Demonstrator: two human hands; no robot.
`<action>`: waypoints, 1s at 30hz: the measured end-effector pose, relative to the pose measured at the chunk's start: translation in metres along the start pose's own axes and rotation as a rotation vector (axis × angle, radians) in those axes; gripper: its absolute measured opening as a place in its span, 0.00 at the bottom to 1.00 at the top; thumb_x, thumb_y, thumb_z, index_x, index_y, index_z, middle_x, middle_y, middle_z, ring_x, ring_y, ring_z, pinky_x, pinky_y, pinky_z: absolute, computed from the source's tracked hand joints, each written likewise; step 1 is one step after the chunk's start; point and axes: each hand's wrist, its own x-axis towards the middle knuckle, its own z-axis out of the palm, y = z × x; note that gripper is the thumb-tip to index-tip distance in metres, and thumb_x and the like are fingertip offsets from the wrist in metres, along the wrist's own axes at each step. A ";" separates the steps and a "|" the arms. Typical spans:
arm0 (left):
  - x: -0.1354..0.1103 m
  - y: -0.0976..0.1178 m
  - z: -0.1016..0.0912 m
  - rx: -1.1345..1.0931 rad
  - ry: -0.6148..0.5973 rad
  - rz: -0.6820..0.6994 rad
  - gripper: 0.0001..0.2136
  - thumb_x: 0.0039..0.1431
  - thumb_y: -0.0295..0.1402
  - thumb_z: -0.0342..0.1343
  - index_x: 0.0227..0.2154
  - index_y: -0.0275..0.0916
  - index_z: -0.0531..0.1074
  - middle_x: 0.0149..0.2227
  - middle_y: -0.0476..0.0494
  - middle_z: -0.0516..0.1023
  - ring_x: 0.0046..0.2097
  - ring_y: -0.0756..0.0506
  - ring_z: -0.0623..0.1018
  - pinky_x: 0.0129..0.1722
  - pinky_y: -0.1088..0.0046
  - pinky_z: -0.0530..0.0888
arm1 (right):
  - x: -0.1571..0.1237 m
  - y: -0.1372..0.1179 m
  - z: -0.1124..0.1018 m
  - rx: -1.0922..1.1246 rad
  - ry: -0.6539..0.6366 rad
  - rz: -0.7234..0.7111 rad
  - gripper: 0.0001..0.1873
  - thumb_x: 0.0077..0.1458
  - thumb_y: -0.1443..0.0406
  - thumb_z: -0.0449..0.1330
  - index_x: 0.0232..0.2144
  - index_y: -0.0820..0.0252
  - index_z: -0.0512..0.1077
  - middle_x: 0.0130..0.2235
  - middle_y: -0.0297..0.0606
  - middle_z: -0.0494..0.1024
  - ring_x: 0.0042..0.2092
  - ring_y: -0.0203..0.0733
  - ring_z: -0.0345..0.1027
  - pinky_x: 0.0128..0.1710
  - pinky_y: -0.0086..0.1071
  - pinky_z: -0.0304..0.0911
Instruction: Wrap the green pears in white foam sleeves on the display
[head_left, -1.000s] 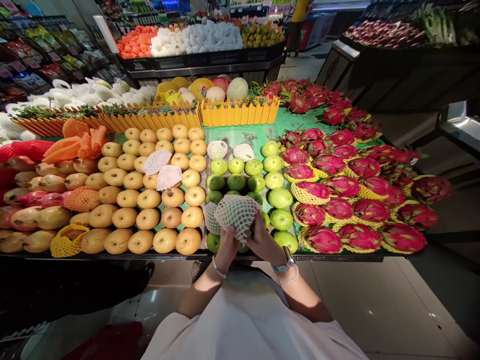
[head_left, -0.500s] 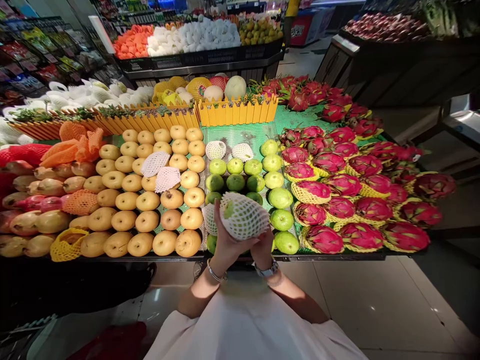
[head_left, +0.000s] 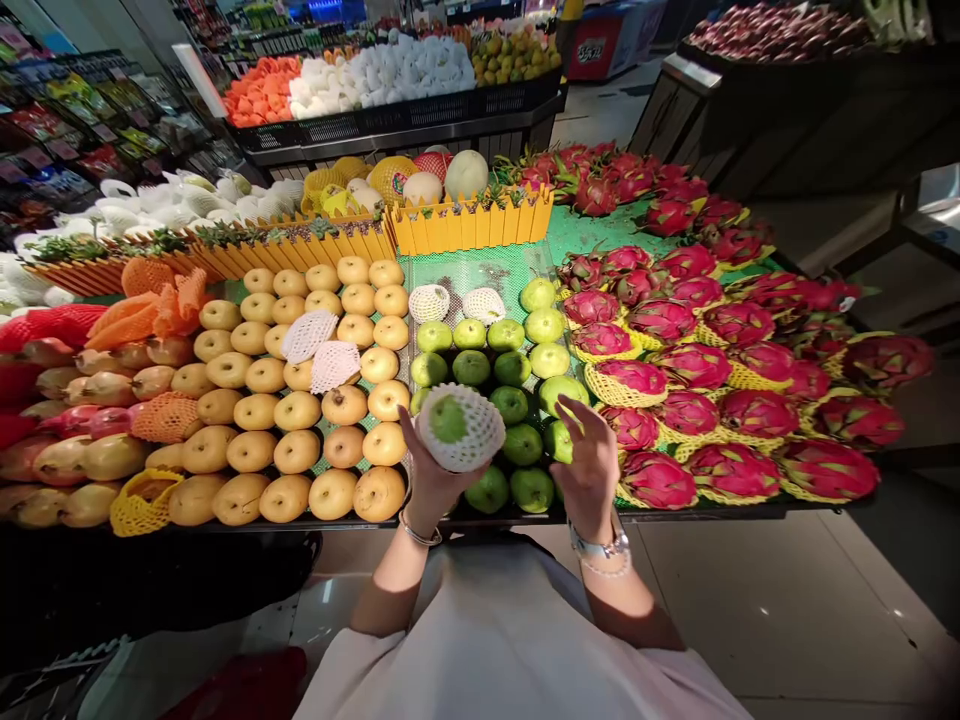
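Observation:
My left hand (head_left: 436, 490) is closed around a round green fruit in a white foam net (head_left: 466, 432), holding it up over the display. The green skin shows through the opening of the net. To the right, my right hand (head_left: 589, 470) is raised with its fingers apart and holds nothing. It hovers over the right end of the rows of green fruit (head_left: 523, 444), hiding some of them. Two more pieces in white foam nets (head_left: 484, 306) lie behind the bare green fruit.
Left of the green fruit are rows of tan round pears (head_left: 296, 452), with two pinkish foam nets (head_left: 335, 366) on top. Dragon fruit (head_left: 658, 480) in yellow nets fills the right side. An orange picket-style divider (head_left: 472, 230) runs behind, with melons (head_left: 466, 175) beyond it.
My hands have moved apart. The left keeps the netted fruit and has shifted slightly left; the right has let go of it and moved right, fingers spread.

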 end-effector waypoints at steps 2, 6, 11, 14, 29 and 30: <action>-0.001 0.001 0.001 0.082 -0.123 0.149 0.58 0.44 0.43 0.71 0.67 0.57 0.32 0.65 0.37 0.57 0.64 0.32 0.65 0.61 0.49 0.69 | 0.007 -0.005 0.003 0.090 -0.181 -0.028 0.47 0.50 0.48 0.67 0.67 0.42 0.51 0.69 0.39 0.54 0.69 0.58 0.48 0.66 0.55 0.55; 0.008 0.010 0.009 0.224 -0.358 0.400 0.46 0.53 0.43 0.65 0.67 0.49 0.39 0.61 0.31 0.61 0.62 0.31 0.68 0.58 0.49 0.72 | 0.003 0.005 0.020 0.134 -0.250 0.173 0.57 0.39 0.55 0.76 0.66 0.37 0.51 0.68 0.34 0.56 0.68 0.57 0.51 0.68 0.54 0.51; 0.064 0.024 0.015 0.274 -0.787 0.577 0.46 0.59 0.46 0.59 0.69 0.40 0.34 0.61 0.26 0.62 0.62 0.32 0.67 0.56 0.52 0.73 | -0.013 0.043 0.028 0.364 0.186 0.540 0.46 0.37 0.53 0.73 0.59 0.43 0.62 0.60 0.36 0.70 0.62 0.54 0.63 0.64 0.52 0.58; 0.126 0.019 0.037 0.320 -0.891 0.578 0.33 0.68 0.42 0.48 0.69 0.41 0.40 0.56 0.35 0.72 0.56 0.40 0.73 0.56 0.59 0.72 | -0.013 0.055 0.019 0.533 0.334 0.620 0.39 0.44 0.53 0.68 0.58 0.45 0.63 0.57 0.38 0.74 0.59 0.51 0.68 0.58 0.50 0.65; 0.303 -0.069 0.088 1.018 -0.754 0.601 0.13 0.65 0.30 0.49 0.49 0.32 0.69 0.51 0.34 0.74 0.51 0.42 0.72 0.56 0.63 0.65 | 0.074 0.067 -0.004 0.640 0.214 0.621 0.38 0.45 0.58 0.68 0.58 0.48 0.64 0.59 0.40 0.71 0.58 0.50 0.68 0.58 0.45 0.67; 0.305 -0.072 0.083 1.025 -0.722 0.571 0.13 0.66 0.29 0.48 0.50 0.30 0.69 0.51 0.33 0.74 0.51 0.42 0.72 0.57 0.63 0.64 | 0.096 0.074 0.002 0.542 0.187 0.565 0.39 0.46 0.59 0.68 0.60 0.48 0.61 0.60 0.39 0.70 0.60 0.49 0.66 0.60 0.46 0.64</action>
